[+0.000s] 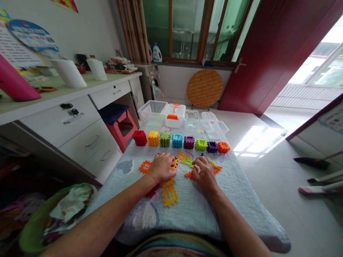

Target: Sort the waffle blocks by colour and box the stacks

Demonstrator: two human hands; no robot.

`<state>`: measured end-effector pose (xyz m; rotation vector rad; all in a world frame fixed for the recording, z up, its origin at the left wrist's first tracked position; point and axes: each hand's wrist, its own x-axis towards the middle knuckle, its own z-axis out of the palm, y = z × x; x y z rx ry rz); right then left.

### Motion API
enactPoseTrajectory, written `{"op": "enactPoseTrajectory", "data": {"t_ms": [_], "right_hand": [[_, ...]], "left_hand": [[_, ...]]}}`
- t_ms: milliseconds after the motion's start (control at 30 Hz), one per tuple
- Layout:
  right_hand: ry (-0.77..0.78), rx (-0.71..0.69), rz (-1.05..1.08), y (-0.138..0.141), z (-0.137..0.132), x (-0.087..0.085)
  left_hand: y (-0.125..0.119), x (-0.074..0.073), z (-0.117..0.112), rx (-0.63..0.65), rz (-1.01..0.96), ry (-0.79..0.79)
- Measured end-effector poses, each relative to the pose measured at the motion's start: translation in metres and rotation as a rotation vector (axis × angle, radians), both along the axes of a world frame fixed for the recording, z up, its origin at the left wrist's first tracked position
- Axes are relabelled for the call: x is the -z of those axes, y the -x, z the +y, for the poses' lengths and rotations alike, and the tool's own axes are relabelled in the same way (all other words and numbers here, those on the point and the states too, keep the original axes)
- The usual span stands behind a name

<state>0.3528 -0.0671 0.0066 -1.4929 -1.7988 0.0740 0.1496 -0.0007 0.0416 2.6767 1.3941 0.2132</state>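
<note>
On the cloth-covered table (193,217), crowded notched edges could snag and drag neighbours askew: red-and-yellow pieces (174,164) lie at the curled fingers of the left hand (162,167), orange pieces (189,175) beside the bent fingers of the right hand (205,174), neither grip being certain.

1. Two hands: the left hand (162,168) and the right hand (205,174).
2. Eight cubes (177,141), in a row beyond both hands.
3. Several loose flat pieces (169,196) around both hands, partly covered; exact total unclear.
4. Two paper rolls (70,74), far left of the left hand.
5. One stool (114,113), beyond it, leftward.
6. One green basket (29,228), left of it.
</note>
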Motion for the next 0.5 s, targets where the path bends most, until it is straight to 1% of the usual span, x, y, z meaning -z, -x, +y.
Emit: {"op": "enactPoseTrajectory", "data": {"t_ms": [100,233,300,333,400,500], "right_hand": [[-0.014,0.016,0.035,0.000,0.001,0.001],[-0.057,0.076,0.110,-0.002,0.003,0.004],[-0.079,0.096,0.137,-0.003,0.003,0.004],[-0.088,0.102,0.146,-0.004,0.003,0.004],[-0.097,0.105,0.154,-0.004,0.003,0.003],[-0.088,0.088,0.135,-0.003,0.002,0.002]], "left_hand": [[-0.007,0.000,-0.004,0.080,-0.088,-0.011],[-0.017,-0.001,-0.010,0.247,-0.209,0.045],[-0.017,-0.001,-0.009,0.288,-0.263,0.069],[-0.015,-0.001,-0.006,0.276,-0.283,0.070],[-0.003,-0.002,0.003,0.204,-0.306,0.055],[0.024,-0.004,0.021,0.076,-0.271,0.045]]}}
